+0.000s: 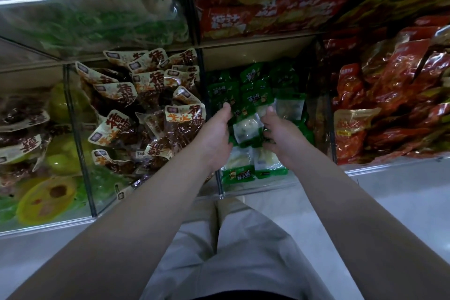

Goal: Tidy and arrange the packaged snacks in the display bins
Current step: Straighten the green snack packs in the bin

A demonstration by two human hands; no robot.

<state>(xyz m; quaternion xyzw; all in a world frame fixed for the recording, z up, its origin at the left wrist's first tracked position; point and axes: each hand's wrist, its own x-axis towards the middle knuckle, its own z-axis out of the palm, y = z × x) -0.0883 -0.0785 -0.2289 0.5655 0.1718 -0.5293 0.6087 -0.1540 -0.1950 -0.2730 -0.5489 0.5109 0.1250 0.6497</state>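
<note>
Both hands reach into the clear middle bin (220, 185), which holds several small green-and-clear snack packets (253, 95). My left hand (215, 133) and my right hand (280, 135) grip a green packet with a pale filling (247, 129) from either side, fingers curled round its edges. More of these packets (243, 168) lie below the hands near the bin's front wall. My fingertips are partly hidden under the packets.
Left bin holds brown packets with cream labels (136, 107). Right bin is piled with red packets (389, 105). Above are bins of green bags (97, 19) and red-orange bags (267, 10). Yellow-green goods (46, 200) sit at far left. Pale floor (389, 202) lies below.
</note>
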